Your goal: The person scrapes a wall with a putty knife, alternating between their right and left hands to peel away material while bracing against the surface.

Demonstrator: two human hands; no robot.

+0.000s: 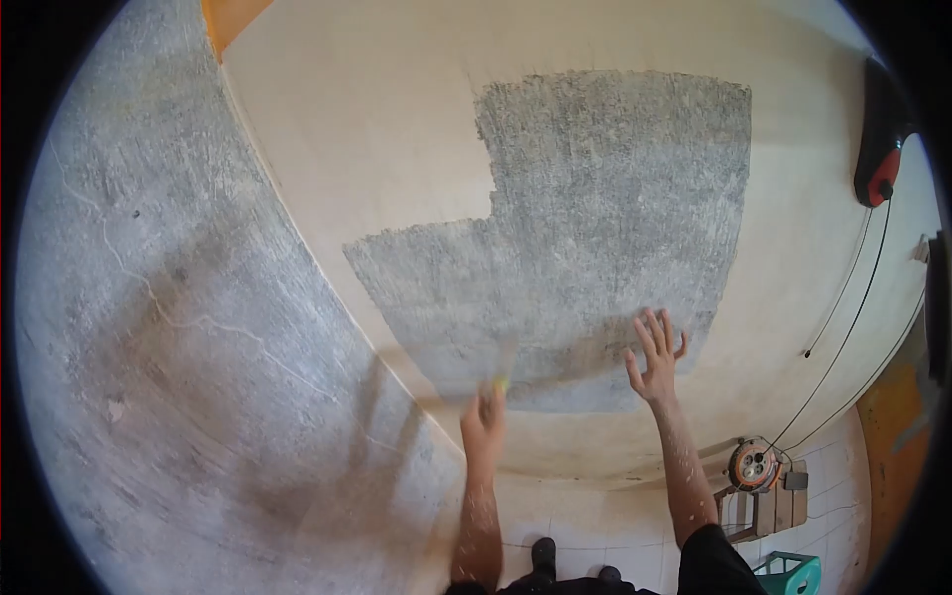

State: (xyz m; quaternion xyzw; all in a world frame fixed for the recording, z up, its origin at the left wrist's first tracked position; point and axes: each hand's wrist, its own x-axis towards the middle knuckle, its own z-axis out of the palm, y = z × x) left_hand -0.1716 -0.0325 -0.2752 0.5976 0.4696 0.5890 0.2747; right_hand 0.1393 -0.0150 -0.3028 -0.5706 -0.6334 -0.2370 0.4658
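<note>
My left hand is closed around a scraper-like hand tool with a yellow-green part. Motion blurs the tool, so its blade shows only as a faint streak over the wall. Fingers spread, my right hand lies at the lower right of a rough grey patch, seemingly touching it. Cream paint surrounds this patch, which has ragged edges and a step on its left side. White flecks dot both forearms.
To the left, an adjoining grey wall carries a long pale crack line. An orange cable reel sits on a wooden stool at lower right, near a green plastic stool. Cords hang below a black-and-red device.
</note>
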